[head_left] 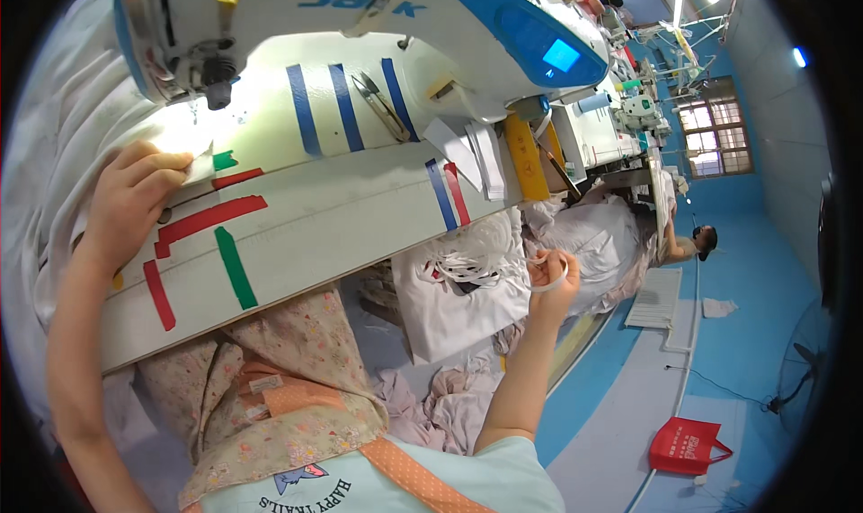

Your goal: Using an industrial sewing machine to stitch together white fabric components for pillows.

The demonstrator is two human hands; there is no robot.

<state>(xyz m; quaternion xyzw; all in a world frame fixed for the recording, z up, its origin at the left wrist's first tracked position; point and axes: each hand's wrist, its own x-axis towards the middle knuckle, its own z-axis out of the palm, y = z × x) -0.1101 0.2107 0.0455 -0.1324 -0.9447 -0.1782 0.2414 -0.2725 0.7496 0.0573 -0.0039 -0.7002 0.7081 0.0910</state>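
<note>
My left hand is closed on the edge of a white fabric, which lies bunched at the left of the sewing table. Just beyond those fingers, the needle end of a white and blue sewing machine stands over a brightly lit patch. Off to the right, past the table's front edge, my right hand pinches a narrow white band that curves in a loop. Beside it, a tangled heap of similar white bands rests on white cloth.
Thread snips lie under the machine arm among blue tape strips. White paper slips and a yellow box sit at the table's right end. A co-worker is farther right. A red bag is at lower right.
</note>
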